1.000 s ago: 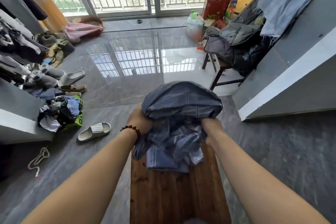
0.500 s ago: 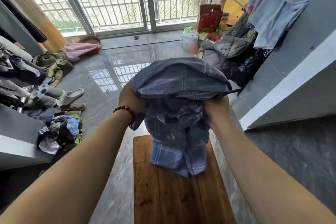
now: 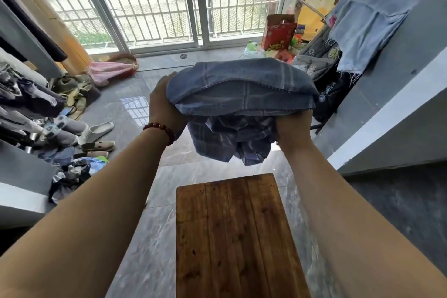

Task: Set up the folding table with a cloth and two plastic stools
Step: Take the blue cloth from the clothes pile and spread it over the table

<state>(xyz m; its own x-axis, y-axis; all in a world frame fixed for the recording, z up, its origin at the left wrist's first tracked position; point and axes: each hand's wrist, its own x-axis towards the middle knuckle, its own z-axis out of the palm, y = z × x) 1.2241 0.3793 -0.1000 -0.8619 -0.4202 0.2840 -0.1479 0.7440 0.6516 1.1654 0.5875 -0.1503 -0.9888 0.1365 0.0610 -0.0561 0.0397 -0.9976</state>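
- Standing nearest: wooden bench (image 3: 238,237), top bare to every edge, the cloth having been lifted clear of its far end within the last second.
- Left hand (image 3: 164,109), beaded bracelet (image 3: 160,128) at wrist, fingers closed on the bundle's left side.
- Right hand (image 3: 292,130), fingers closed beneath its right side.
- Blue checked cloth (image 3: 242,97), still bunched, raised above the far edge; judged ready for shaking open.
- Beyond: barred sliding doors (image 3: 200,2). No plastic stools seen.

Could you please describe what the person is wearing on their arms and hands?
Both forearms are bare, with no sleeves in view. The left hand has a bracelet of dark red round beads at its wrist. The right hand shows no glove, watch or ring.
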